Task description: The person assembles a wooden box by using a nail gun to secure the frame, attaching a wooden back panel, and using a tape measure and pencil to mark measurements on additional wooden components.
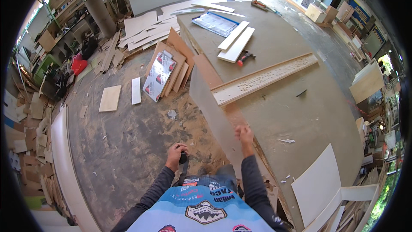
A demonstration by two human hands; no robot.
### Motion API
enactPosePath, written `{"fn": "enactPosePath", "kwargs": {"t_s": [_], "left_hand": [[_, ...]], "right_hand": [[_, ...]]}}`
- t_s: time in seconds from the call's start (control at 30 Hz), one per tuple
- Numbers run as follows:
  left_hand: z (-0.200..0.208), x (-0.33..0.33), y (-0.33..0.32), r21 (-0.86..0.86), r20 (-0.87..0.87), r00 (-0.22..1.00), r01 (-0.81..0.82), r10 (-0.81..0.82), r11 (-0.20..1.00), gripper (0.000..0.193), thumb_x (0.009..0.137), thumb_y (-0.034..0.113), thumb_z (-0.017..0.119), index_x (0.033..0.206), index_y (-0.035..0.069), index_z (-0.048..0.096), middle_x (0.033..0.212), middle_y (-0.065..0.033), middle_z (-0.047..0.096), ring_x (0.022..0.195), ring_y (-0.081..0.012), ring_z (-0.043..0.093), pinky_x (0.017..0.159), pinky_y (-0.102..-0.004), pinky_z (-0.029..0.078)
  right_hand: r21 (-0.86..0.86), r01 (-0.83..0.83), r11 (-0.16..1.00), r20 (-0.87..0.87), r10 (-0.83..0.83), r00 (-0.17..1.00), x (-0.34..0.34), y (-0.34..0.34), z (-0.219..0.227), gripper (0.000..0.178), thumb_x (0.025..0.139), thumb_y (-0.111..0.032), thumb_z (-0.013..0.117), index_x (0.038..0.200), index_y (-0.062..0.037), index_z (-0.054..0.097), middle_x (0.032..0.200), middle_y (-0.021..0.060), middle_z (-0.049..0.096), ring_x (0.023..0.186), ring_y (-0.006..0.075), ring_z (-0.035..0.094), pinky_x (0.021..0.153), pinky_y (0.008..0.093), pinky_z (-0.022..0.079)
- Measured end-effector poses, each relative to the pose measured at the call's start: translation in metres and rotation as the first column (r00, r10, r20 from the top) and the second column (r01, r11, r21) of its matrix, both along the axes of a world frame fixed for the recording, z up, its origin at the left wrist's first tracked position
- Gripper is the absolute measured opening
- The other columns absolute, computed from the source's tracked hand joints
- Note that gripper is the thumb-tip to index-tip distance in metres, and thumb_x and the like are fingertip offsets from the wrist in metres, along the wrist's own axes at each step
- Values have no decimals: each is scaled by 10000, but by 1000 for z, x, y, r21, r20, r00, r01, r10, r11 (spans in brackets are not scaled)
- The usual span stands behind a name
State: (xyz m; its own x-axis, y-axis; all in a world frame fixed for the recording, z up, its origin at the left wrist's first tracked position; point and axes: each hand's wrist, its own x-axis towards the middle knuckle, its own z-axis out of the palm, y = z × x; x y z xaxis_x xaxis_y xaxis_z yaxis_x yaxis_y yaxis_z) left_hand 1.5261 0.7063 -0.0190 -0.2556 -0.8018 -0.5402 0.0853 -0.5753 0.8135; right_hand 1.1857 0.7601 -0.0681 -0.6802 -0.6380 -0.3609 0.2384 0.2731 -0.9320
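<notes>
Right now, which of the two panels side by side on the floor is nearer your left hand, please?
The narrow white panel is nearer the left hand; the other, the tan panel, is wider and lies farther left.

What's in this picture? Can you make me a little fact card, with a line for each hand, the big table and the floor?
Left hand: holds a small black thing; too unclear to say what it is
Right hand: fingers curled, by the left edge of the big table; can't tell if it holds anything
Big table: long speckled wooden piece, red-and-black tool, blue-edged clear folder
Floor: pale squarish board, narrow white board
</notes>
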Motion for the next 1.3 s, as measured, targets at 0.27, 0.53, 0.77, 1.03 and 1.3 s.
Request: {"fn": "enactPosePath", "kwargs": {"t_s": [0.27, 0.53, 0.77, 1.03, 1.3], "left_hand": [[-54, 92, -43, 137, 23, 913, -407, 408, 903, 114, 833, 119, 624, 907, 32, 616, 669, -99, 613, 548, -215, 604, 502, -361, 520], [-185, 171, -72, 16, 382, 694, -666, 611, 746, 95, 805, 154, 637, 800, 68, 679, 709, -118, 655, 620, -252, 646, 603, -390, 544], [-213, 201, -42, 294, 903, 200, 360, -381, 885, 239, 759, 217, 663, 963, 167, 778, 928, -129, 730, 818, -330, 693, 749, -418, 533], [-203, 175, -125, 299, 752, 577, 135, -320, 945, 216, 747, 225, 668, 917, 139, 769, 918, -128, 727, 851, -321, 682, 762, -406, 526], [-220, 210, -271, 20, 739, 666, 129, -102, 991, 203, 736, 233, 673, 872, 111, 760, 907, -127, 723, 883, -312, 672, 774, -394, 519]], "right_hand": [[280, 129, 951, -544, 47, 838, -101, -271, 58, 822, 712, -598, 738, 1158, 83, 621, 1138, 291, 662, 1099, 399, 639, 955, 429, 482], [614, 506, 606, -745, 235, 624, -173, -447, 93, 1336, 561, -851, 692, 1473, 45, 304, 1450, 307, 404, 1338, 463, 400, 1075, 538, 350], [696, 495, 521, -671, 227, 705, -128, -518, 116, 1194, 516, -696, 833, 1367, 59, 469, 1366, 313, 496, 1275, 421, 500, 972, 502, 460], [774, 351, 527, -586, 390, 710, -158, -535, 103, 1036, 528, -597, 875, 1276, 53, 569, 1292, 283, 573, 1225, 389, 563, 951, 474, 489], [707, 411, 576, -651, 304, 695, -173, -528, 115, 650, 567, -374, 910, 1019, 52, 718, 1112, 217, 698, 1069, 330, 678, 933, 395, 525]]}}
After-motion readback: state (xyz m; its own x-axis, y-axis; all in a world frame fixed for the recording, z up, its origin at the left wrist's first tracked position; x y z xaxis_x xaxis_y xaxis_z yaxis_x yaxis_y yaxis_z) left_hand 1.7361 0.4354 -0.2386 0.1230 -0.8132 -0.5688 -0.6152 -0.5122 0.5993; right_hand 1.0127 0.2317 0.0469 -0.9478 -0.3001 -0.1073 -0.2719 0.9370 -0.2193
